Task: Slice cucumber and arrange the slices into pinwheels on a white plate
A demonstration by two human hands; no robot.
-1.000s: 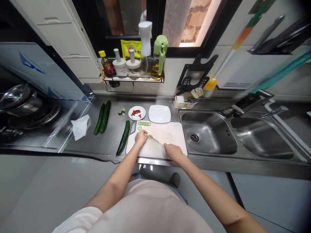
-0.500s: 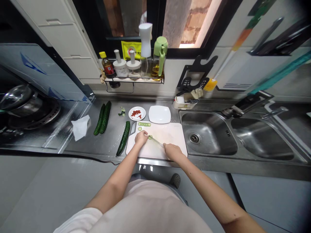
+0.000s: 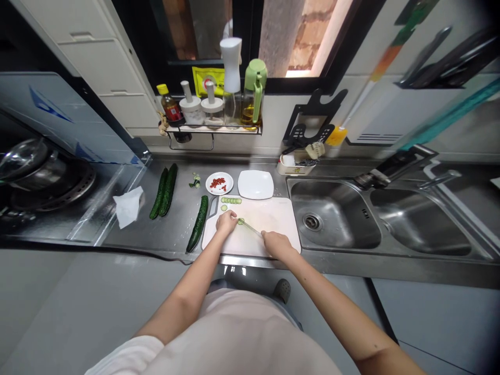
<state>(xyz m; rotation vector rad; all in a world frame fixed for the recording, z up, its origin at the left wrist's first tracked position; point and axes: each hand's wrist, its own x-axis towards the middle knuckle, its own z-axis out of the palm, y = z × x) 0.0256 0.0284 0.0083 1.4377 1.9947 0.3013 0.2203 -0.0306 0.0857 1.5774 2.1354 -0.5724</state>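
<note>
My right hand [image 3: 277,245] is closed round the handle of a knife [image 3: 252,227], whose blade points left over the white cutting board [image 3: 273,213]. At the blade's tip is a cucumber slice [image 3: 240,221]. My left hand [image 3: 225,223] has its fingertips pinched together at that slice's left edge. Near the board's top left lie a short row of cucumber slices [image 3: 231,200] and one single slice [image 3: 224,208]. A whole cucumber [image 3: 197,224] rests against the board's left side.
Behind the board stand a small plate with red pieces [image 3: 209,189] and a white square plate [image 3: 255,185]. Two cucumbers [image 3: 164,190], green scraps [image 3: 195,180] and a tissue [image 3: 128,207] lie left. A double sink [image 3: 336,216] is right; a condiment rack [image 3: 214,129] hangs above.
The whole view has shifted very slightly. Both hands, the knife and the cucumber slice keep nearly the same places on the board.
</note>
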